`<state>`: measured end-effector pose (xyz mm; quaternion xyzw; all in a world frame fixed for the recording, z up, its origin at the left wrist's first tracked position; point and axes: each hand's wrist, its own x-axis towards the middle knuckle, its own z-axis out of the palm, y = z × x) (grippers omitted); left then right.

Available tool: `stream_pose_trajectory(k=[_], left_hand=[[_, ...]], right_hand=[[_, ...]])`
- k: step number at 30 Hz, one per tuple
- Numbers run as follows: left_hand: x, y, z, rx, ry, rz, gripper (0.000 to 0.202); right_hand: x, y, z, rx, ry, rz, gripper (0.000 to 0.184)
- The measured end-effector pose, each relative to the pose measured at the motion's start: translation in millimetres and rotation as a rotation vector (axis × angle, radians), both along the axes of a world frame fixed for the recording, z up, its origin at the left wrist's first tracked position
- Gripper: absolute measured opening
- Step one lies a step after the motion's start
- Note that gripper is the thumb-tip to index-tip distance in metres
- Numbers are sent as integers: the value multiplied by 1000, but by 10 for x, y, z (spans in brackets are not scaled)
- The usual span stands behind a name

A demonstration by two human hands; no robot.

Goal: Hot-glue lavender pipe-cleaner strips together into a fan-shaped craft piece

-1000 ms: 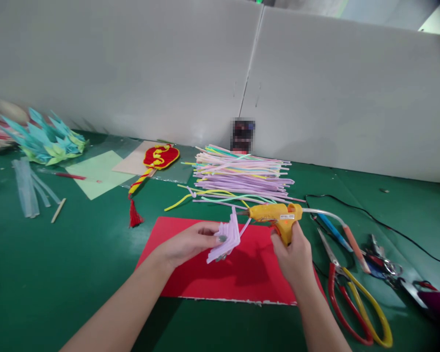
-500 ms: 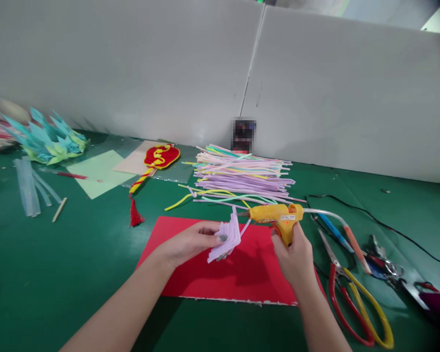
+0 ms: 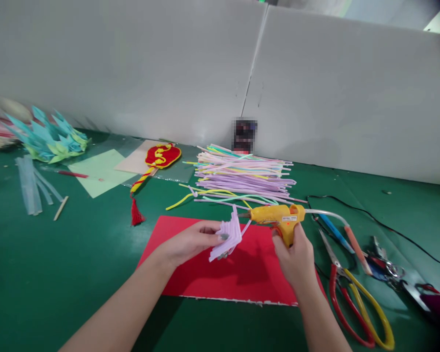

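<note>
My left hand [image 3: 194, 239] pinches a bundle of bent lilac pipe cleaners [image 3: 230, 236], nested in V shapes, above a red board [image 3: 220, 281]. In my right hand [image 3: 296, 254] is a yellow hot glue gun [image 3: 276, 214], its fingers wrapped round the handle. The gun's nozzle points left, close to the upper end of the lilac pipe cleaners; whether it touches them I cannot tell. A clear glue stick [image 3: 324, 213] sticks out of the back of the gun. The fingers beneath the bundle are mostly hidden.
Behind the board lies a pile of pastel pipe cleaners [image 3: 245, 176]. Scissors [image 3: 337, 269] with red and yellow handles lie right, near a black cable [image 3: 381, 222]. A red tasselled fan-shaped piece [image 3: 163, 156], green paper [image 3: 101, 171] and blue-green folded shapes [image 3: 51, 137] are left. A grey partition [image 3: 132, 63] stands behind.
Almost nothing differs. The whole view has shifted very slightly, while both hands keep the same hold on the pipe cleaners and the glue gun.
</note>
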<state>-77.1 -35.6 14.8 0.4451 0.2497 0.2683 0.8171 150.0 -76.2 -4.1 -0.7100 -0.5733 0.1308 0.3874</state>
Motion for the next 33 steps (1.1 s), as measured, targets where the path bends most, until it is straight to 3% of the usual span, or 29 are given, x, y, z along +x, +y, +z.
stream_pose_trajectory(k=[33], left_hand=[[13, -13, 25, -24, -47, 62, 18]], right_hand=[[21, 2, -53, 32, 13, 10, 17]])
